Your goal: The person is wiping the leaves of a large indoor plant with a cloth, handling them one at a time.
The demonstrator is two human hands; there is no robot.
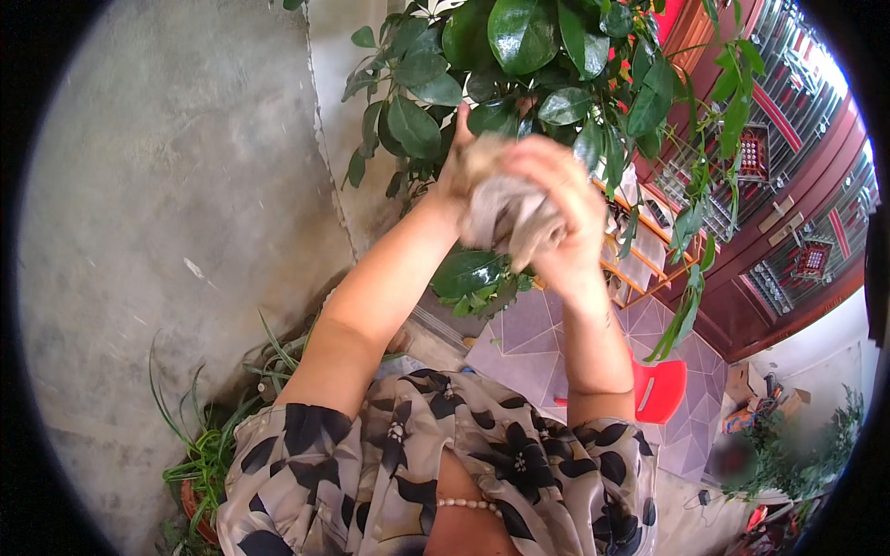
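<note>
Both my arms reach up and forward to a plant with large glossy dark green leaves (524, 37). In my right hand (570, 199) is a crumpled grey-beige cloth (510, 211); the fingers curl over it and are smeared by motion. My left hand (454, 171) is raised just left of the cloth, close against the leaves. One of its digits points upward, while the cloth and blur hide the others. Whether the left hand grips a leaf or part of the cloth does not show. More leaves (464, 273) hang below the hands.
A grey concrete wall (176, 185) rises at left, with a spiky-leaved potted plant (213, 463) at its foot. To the right are a wooden rack (640, 246), a dark red door (769, 218) and a red chair (660, 389) on purple tiles. Trailing stems hang before the door.
</note>
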